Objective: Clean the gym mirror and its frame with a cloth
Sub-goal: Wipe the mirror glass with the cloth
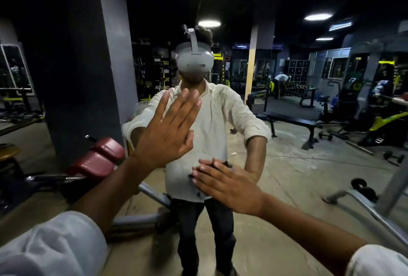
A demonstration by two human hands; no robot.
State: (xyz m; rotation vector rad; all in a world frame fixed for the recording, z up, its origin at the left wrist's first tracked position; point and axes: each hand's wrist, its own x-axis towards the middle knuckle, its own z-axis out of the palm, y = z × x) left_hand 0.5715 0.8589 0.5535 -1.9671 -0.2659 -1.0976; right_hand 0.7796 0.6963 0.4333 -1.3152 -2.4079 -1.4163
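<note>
The mirror fills everything in front of me. My left hand lies flat on the glass with straight fingers and holds nothing; its bare palm may leave smears up-left of my right hand. That hand presses flat on the cloth, mostly hidden beneath, perhaps bunched; it could slip out.

hands: 2, left hand, right hand
cloth: 1
mirror: 1
reflected people: 2 (one bent over, centre right of frame)
round ceiling lights: 3, top of frame
red pads: 2, lower left
flat bench: 1
pillars: 2
</note>
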